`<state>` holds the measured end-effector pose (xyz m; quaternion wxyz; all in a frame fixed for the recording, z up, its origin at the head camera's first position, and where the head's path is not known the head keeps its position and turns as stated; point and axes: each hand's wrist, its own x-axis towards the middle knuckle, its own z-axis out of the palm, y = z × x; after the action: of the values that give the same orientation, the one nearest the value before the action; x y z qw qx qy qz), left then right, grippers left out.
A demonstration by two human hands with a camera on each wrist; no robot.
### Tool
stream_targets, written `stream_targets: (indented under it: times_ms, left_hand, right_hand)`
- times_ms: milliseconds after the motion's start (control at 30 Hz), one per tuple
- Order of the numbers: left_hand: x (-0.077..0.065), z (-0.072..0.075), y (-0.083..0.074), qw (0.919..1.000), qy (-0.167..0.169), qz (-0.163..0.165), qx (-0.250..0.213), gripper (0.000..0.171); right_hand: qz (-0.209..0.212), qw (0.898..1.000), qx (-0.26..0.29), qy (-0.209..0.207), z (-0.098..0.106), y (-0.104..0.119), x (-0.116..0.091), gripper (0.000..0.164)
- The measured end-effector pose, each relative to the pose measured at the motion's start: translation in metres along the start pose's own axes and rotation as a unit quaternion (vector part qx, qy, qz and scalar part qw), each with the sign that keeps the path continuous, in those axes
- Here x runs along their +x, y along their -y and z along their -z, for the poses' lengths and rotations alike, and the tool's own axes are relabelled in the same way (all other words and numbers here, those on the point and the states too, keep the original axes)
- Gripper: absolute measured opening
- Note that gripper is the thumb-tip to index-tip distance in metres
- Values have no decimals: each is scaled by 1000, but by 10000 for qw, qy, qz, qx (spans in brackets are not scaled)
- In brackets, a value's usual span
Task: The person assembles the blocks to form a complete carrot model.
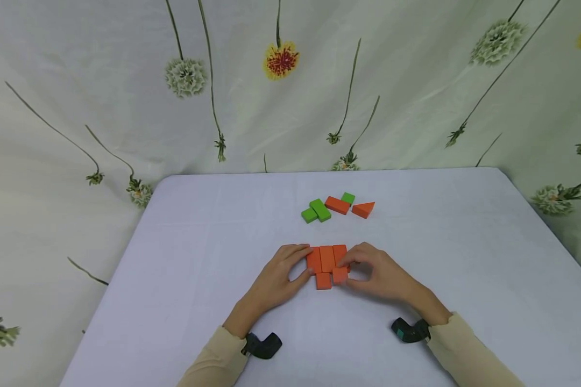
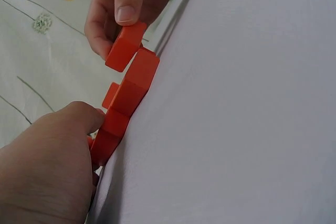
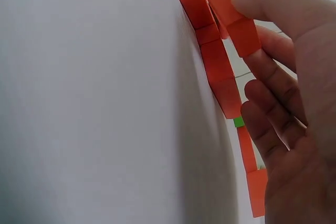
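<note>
In the head view, a group of orange blocks (image 1: 326, 259) lies in front of me, three long ones side by side with a smaller orange block (image 1: 323, 281) against their near side. My left hand (image 1: 277, 278) holds the leftmost long block (image 1: 313, 260), thumb at its near end and fingers at its far end. Between thumb and fingers my right hand (image 1: 386, 275) pinches a small orange block (image 1: 340, 275). The left wrist view shows this pinched block (image 2: 126, 47) raised above the others. In the right wrist view, the right thumb presses on the pinched block (image 3: 236, 22).
Farther back on the white table (image 1: 213, 231) lie several green blocks (image 1: 320, 210), an orange rectangular block (image 1: 337, 205) and an orange triangular block (image 1: 363, 209). A flower-patterned cloth (image 1: 397, 80) hangs behind the table's far edge.
</note>
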<state>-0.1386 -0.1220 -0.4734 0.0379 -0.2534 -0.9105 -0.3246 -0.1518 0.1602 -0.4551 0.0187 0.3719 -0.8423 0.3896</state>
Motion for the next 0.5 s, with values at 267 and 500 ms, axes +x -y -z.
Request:
stream_targets:
  times_ms: [267, 500]
  left_hand:
    - [0, 0, 1, 10000, 21, 33, 8, 50]
    - [0, 0, 1, 10000, 30, 26, 44, 50]
  right_hand:
    - [-233, 9983, -390, 367, 0, 7, -1, 31]
    - [-263, 9971, -555, 448, -2, 9, -1, 29]
